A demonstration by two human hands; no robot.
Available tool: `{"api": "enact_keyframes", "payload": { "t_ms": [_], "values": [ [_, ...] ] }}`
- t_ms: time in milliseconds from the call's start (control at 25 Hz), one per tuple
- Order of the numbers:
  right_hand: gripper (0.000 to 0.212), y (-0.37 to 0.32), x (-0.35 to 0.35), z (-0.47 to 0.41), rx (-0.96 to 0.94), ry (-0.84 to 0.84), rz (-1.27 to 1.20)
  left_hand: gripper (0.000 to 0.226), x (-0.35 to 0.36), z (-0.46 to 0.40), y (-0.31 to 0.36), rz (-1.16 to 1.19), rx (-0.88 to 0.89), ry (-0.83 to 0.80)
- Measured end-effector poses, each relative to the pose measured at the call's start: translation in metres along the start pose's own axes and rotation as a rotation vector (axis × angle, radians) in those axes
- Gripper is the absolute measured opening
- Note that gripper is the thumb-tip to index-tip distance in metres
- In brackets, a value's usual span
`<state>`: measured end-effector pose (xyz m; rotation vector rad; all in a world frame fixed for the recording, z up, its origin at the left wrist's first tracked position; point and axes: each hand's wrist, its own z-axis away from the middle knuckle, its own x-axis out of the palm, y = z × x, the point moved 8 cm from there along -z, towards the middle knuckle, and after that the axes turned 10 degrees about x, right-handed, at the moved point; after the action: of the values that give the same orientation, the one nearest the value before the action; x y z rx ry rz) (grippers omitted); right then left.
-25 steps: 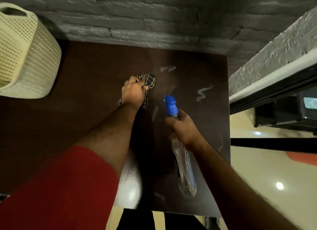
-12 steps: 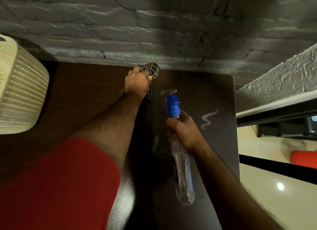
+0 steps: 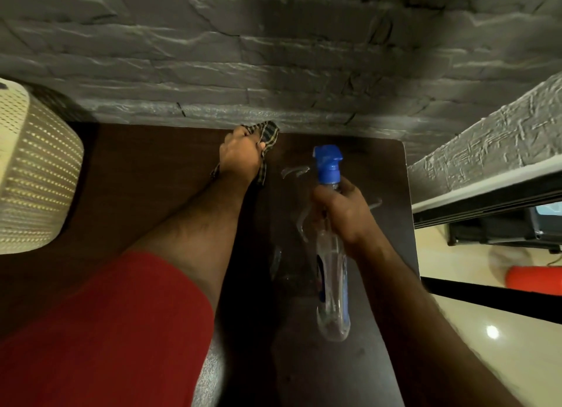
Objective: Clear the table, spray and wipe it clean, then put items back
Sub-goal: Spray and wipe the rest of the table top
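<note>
I had the left hand [image 3: 240, 155] bunched around the checked cloth [image 3: 267, 136] at the far edge of the dark tabletop [image 3: 146, 175], upper centre of the frame, right where the wood met the grey stone wall [image 3: 273, 57]. The right hand [image 3: 340, 215] was wrapped around the neck of the clear spray bottle [image 3: 331, 273], its blue nozzle [image 3: 327, 163] pointing away toward the wall and the body trailing back toward the lower centre of the frame; I could not tell whether it hung just above the surface or brushed it. Streaks of sprayed liquid [image 3: 293, 172] lay between the two hands and to the right of the bottle, not yet wiped. My main worry was the cloth: it was balled small, so I judged a pass could skip those wet streaks and leave smears, and pressed that close to the wall it could snag on the rough stone. The bottle was the other risk, in my view; held by the neck with its weight trailing, it could swing and knock the tabletop's right edge, or a stray squeeze could mist the wall rather than the wood. The cream perforated basket [image 3: 36, 175] stood at the left of the frame, well apart from both hands, and I thought a wide leftward sweep might nudge it.
</note>
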<state>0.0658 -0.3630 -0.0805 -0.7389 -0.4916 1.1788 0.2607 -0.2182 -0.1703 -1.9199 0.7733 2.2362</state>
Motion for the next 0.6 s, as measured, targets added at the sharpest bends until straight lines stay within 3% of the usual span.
{"api": "enact_keyframes", "payload": {
  "t_ms": [120, 200, 520, 600],
  "values": [
    [0.028, 0.010, -0.018, 0.008, -0.023, 0.070, 0.020, 0.040, -0.001, 0.001, 0.001, 0.006, -0.011, -0.012],
    [0.022, 0.019, -0.022, 0.016, 0.008, 0.024, -0.038, 0.040, -0.003, 0.000, 0.002, -0.002, -0.022, -0.014],
    [0.031, 0.044, 0.002, 0.047, 0.056, -0.183, -0.029, 0.039, -0.003, 0.003, 0.013, -0.033, -0.099, -0.016],
    [0.034, 0.047, 0.002, 0.050, 0.057, -0.191, -0.044, 0.039, 0.002, 0.014, 0.040, -0.085, -0.039, 0.010]
  ]
}}
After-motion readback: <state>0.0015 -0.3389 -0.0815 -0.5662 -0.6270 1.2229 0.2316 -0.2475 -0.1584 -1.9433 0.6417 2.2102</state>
